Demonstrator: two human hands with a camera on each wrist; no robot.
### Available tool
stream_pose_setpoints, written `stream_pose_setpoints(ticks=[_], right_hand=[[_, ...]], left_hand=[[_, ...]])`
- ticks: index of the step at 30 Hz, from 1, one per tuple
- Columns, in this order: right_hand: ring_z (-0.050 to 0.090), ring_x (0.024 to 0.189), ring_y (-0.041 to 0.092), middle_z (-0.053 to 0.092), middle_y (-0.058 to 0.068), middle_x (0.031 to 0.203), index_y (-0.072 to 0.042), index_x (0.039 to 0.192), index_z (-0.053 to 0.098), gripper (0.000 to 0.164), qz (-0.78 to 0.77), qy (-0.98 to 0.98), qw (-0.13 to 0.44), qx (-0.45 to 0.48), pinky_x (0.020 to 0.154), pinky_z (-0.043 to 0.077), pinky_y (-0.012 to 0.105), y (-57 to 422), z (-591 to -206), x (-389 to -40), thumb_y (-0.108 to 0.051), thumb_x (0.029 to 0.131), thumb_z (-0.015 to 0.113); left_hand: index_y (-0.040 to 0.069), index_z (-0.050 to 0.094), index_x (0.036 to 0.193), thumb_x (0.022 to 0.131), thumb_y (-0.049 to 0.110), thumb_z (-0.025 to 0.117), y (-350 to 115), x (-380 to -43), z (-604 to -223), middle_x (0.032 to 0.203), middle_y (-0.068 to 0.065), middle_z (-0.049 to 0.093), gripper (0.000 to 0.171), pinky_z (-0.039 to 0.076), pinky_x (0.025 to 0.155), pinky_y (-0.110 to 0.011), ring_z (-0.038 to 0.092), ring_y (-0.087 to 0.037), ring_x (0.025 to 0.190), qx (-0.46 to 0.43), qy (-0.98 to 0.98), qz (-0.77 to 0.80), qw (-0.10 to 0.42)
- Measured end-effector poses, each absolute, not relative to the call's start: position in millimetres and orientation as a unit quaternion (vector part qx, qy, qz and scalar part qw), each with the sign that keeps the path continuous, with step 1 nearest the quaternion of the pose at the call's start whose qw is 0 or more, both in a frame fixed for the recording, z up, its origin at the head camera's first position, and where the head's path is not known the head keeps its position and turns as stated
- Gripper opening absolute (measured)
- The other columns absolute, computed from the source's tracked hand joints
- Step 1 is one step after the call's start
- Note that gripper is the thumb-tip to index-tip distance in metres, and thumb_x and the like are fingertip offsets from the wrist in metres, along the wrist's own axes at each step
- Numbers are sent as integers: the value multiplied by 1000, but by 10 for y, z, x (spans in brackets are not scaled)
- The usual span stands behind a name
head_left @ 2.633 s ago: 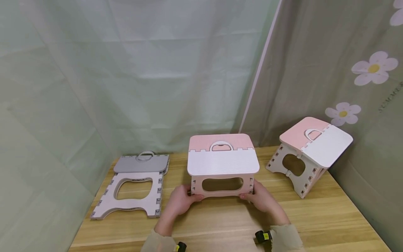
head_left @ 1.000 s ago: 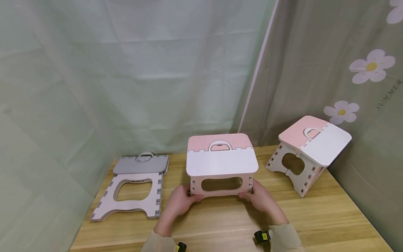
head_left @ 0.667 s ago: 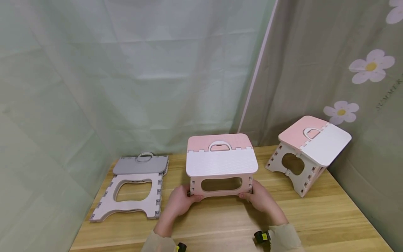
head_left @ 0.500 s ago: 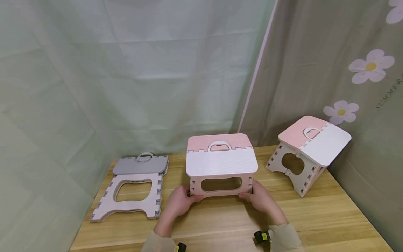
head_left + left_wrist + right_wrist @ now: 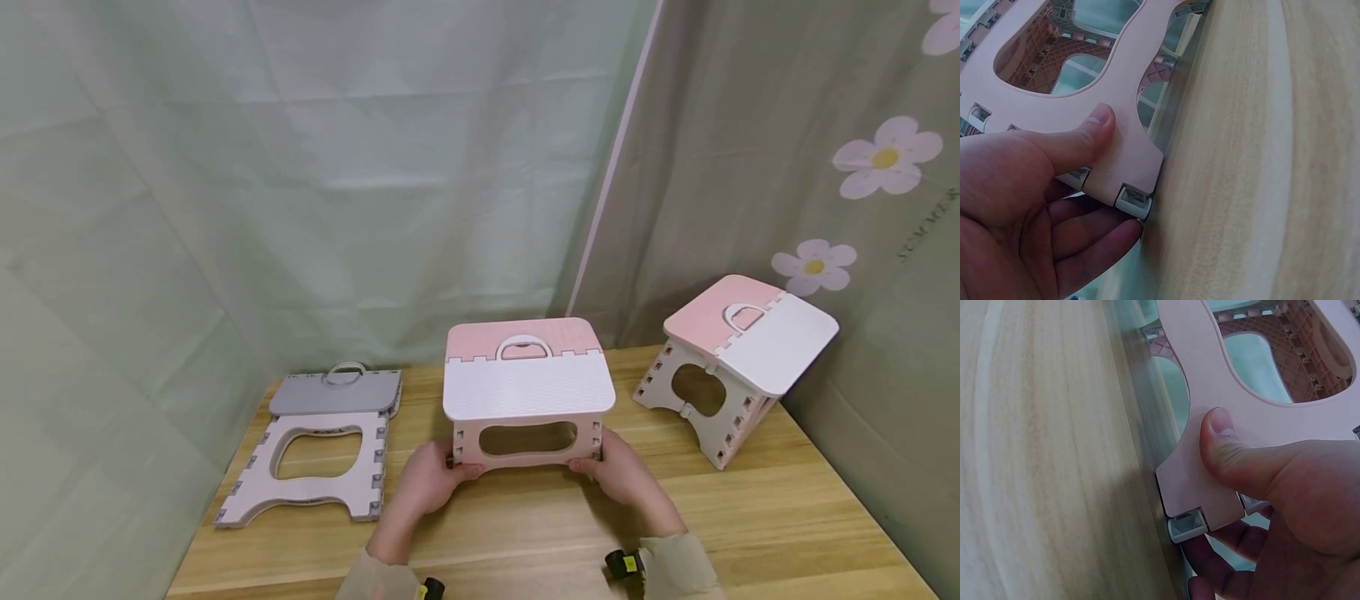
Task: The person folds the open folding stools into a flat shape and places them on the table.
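Note:
A pink-and-white folding stool (image 5: 528, 387) stands unfolded and upright at the middle of the table, its white carry handle lying on the seat. My left hand (image 5: 432, 477) grips the lower left corner of its front leg panel, thumb on the front face and fingers round the side edge. On the opposite corner my right hand (image 5: 621, 469) holds the panel the same way. In the left wrist view the left thumb (image 5: 1094, 128) presses the pink panel near the foot. The right wrist view has the right thumb (image 5: 1219, 440) flat on that panel. Both feet appear to touch the table.
A grey-and-white folding stool (image 5: 322, 446) lies folded flat on the left of the wooden table (image 5: 517, 542). Another pink-and-white stool (image 5: 738, 358) stands unfolded and turned at the right. Pale green curtains (image 5: 360, 183) hang close behind and at the sides.
The camera view has shifted slightly. Both hands keep their hold on the middle stool, and the stools have not visibly moved on the table.

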State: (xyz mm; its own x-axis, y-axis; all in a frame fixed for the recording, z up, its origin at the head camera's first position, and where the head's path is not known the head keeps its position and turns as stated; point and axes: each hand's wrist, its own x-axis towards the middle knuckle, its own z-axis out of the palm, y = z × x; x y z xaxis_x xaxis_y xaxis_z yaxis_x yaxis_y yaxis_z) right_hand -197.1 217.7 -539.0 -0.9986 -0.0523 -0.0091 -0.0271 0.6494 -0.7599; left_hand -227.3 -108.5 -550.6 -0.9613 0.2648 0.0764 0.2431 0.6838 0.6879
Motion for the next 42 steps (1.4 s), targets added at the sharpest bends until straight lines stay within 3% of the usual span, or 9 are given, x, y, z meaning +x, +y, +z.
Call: stream_pose_setpoints(ticks=[11, 31, 38, 42], right_hand=[[61, 126, 35, 68, 13, 133, -4, 138, 62, 48, -423, 906, 8, -31, 107, 44, 62, 2189, -5407, -1988, -13, 95, 81], [60, 116, 29, 68, 10, 132, -6, 139, 62, 47, -417, 908, 15, -17, 104, 45, 59, 2185, -5434, -2009, -12, 96, 81], [59, 97, 24, 68, 4, 111, -6, 130, 65, 40, -416, 909, 12, -16, 86, 48, 44, 2192, -5444, -1997, -14, 95, 83], [59, 95, 23, 67, 2, 109, -7, 130, 65, 40, -416, 909, 10, -18, 83, 48, 42, 2195, -5451, -1998, -15, 95, 83]], left_hand=[[14, 73, 88, 87, 43, 89, -1083, -2274, -5501, 79, 2, 68, 33, 49, 66, -39, 56, -17, 71, 139, 917, 374, 11], [13, 74, 91, 88, 44, 88, -1088, -2291, -5513, 82, 1, 69, 34, 49, 67, -40, 56, -17, 72, 141, 917, 374, 19], [13, 74, 88, 88, 45, 88, -1091, -2283, -5518, 77, 2, 66, 35, 47, 63, -38, 54, -16, 68, 139, 918, 372, 19], [13, 74, 87, 88, 45, 88, -1094, -2279, -5517, 76, 2, 66, 35, 47, 63, -38, 54, -16, 68, 140, 917, 372, 16]])
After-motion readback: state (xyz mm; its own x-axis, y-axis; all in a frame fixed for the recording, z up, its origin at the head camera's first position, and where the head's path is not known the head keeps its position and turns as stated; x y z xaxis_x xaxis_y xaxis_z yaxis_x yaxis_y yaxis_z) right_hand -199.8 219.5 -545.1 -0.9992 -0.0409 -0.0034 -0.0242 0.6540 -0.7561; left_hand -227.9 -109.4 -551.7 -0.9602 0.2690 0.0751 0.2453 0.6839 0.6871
